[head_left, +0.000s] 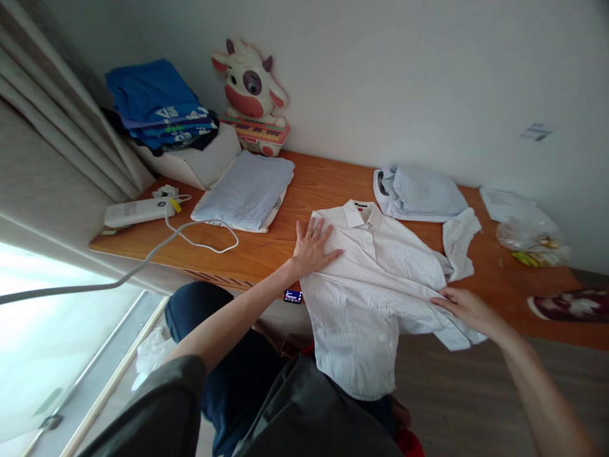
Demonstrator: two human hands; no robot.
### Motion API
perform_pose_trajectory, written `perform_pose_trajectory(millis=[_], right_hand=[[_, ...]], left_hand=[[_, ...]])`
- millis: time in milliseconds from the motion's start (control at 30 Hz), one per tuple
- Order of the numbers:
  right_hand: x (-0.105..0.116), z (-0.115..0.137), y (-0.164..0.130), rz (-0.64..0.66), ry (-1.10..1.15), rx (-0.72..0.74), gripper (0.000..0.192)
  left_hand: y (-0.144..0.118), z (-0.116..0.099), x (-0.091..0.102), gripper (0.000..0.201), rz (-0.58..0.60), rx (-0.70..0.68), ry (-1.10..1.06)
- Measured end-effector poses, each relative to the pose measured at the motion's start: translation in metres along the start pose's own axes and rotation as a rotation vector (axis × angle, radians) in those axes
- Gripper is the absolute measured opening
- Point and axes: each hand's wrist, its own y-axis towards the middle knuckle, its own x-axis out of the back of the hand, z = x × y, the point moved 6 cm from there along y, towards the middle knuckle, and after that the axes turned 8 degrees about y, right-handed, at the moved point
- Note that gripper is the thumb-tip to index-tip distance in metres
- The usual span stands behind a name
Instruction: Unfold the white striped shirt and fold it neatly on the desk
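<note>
Shirt (375, 285): lies front-up on surface (266, 254), hem hanging over the near edge.
Axis: collar to hem, collar toward the wall.
Left hand (314, 247): spread flat, pinning one shoulder.
Right hand (464, 308): fingers narrow, pinching the sleeve fold.
Technique: hold the shoulder pinned; draw the sleeve taut for a straight crease.

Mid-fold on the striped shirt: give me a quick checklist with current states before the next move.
1. Left hand flat on the striped shirt at the shoulder: ok.
2. Right hand at the folded side by the sleeve: ok.
3. Collar lying on the wooden table: ok.
4. Shirt fully on the table: not ok, its hem hangs over the front edge.
5. White cable apart from the shirt: ok.
6. Buttons closed: cannot tell.
</note>
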Motion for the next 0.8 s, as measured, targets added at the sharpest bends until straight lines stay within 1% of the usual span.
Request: perform_pose_trajectory(millis=[67,133,267,333,400,467,533,600,633,767,800], right_hand=[[-0.006,-0.008,-0.002,0.015,-0.078,-0.014,0.064],[-0.004,-0.006,-0.009,0.031,-0.081,-0.022,0.063],[0.010,0.017,-0.026,0.088,0.146,-0.034,0.058],[0.013,0.026,-0.029,0.119,0.208,-0.052,0.054],[0.009,0.030,-0.030,0.172,0.166,-0.074,0.052],[0.004,0.030,-0.029,0.200,0.116,-0.080,0.050],[0.003,0.030,-0.028,0.172,0.164,-0.067,0.047],[0.008,0.028,-0.027,0.096,0.225,-0.045,0.045],[0.011,0.024,-0.027,0.049,0.221,-0.047,0.045],[0.020,-0.002,-0.019,-0.086,0.108,-0.063,0.048],[0.025,-0.012,-0.015,-0.144,0.108,-0.063,0.048]], left_hand=[[0.000,0.001,0.002,0.091,-0.002,0.012,-0.001],[-0.001,0.001,0.005,0.091,-0.009,0.020,0.007],[0.000,-0.008,0.009,0.082,-0.039,-0.021,0.013],[0.000,-0.017,0.005,0.073,-0.039,-0.059,0.000],[0.000,-0.025,0.000,0.065,-0.026,-0.076,-0.014],[0.000,-0.031,-0.005,0.063,-0.022,-0.077,-0.018],[0.000,-0.032,-0.007,0.069,-0.033,-0.081,-0.018],[0.001,-0.029,-0.008,0.078,-0.047,-0.091,-0.015],[0.002,-0.026,-0.007,0.080,-0.053,-0.095,-0.011],[0.010,-0.013,-0.007,0.080,-0.074,-0.096,0.004],[0.012,-0.013,-0.006,0.079,-0.080,-0.094,0.006]])
